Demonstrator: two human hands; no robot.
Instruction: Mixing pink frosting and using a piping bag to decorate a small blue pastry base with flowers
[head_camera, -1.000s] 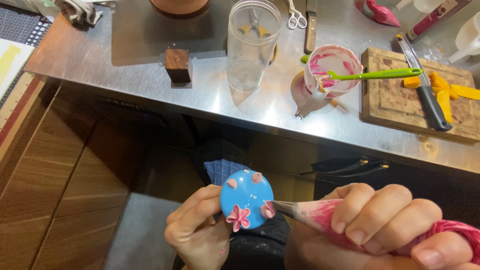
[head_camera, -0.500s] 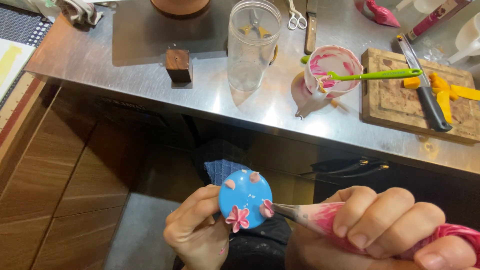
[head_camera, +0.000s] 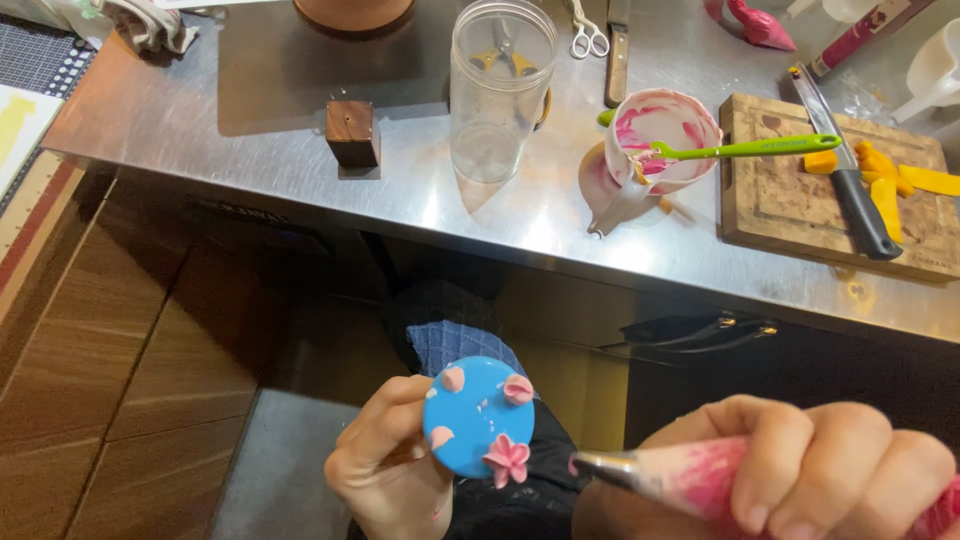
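Observation:
My left hand (head_camera: 385, 465) holds a small round blue disc (head_camera: 475, 415) from below, tilted toward me. On the disc sit a finished pink icing flower at its lower edge and three single pink petals around the rim. My right hand (head_camera: 800, 475) grips a piping bag (head_camera: 690, 480) filled with pink icing. The bag's metal tip points left and hangs a short way to the right of the disc, apart from it.
A steel counter (head_camera: 300, 160) stretches above. On it stand a small wooden block (head_camera: 352, 133), a clear plastic jar (head_camera: 500, 85), a cup smeared with pink icing (head_camera: 662, 140) with a green spatula, and a wooden cutting board (head_camera: 790, 195) with a knife and yellow pieces. Scissors lie farther back.
The piping tip has drawn back to the right from the disc's edge, leaving a pink petal there. My left hand has turned the disc.

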